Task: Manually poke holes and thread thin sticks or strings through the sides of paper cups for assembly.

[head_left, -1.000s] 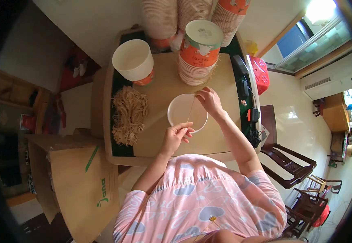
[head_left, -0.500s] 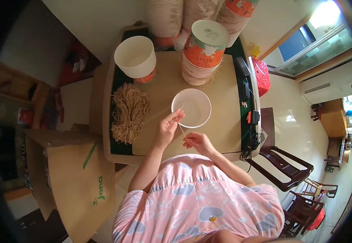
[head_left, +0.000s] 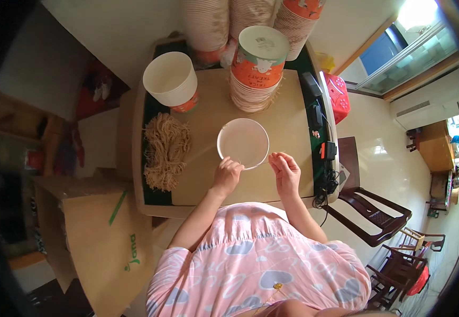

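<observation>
An open white paper bucket (head_left: pixel 244 138) stands on the cardboard sheet in front of me. The fingers of my left hand (head_left: pixel 227 175) are closed over its near-left rim. At the bucket's right side, my right hand (head_left: pixel 286 171) is pinched together close to the rim. The thin twine cord seen between my hands earlier seems to be in this pinch, though it barely shows now. A bundle of beige twine cords (head_left: pixel 167 150) lies to the left. Behind it is a stack of open white buckets (head_left: pixel 170 79), with orange showing on the lowest one.
An upside-down stack of orange printed buckets (head_left: pixel 258 68) stands farther back, with tall bucket stacks (head_left: pixel 205 26) behind. Black adapters and cables (head_left: pixel 329 153) line the table's right edge. A large cardboard box (head_left: pixel 102 238) is at left, a dark wooden chair (head_left: pixel 369 211) at right.
My left hand has gone from the cord to the bucket's rim. My right hand has moved right and up to the bucket's right side, still pinched. The cord no longer stretches between them.
</observation>
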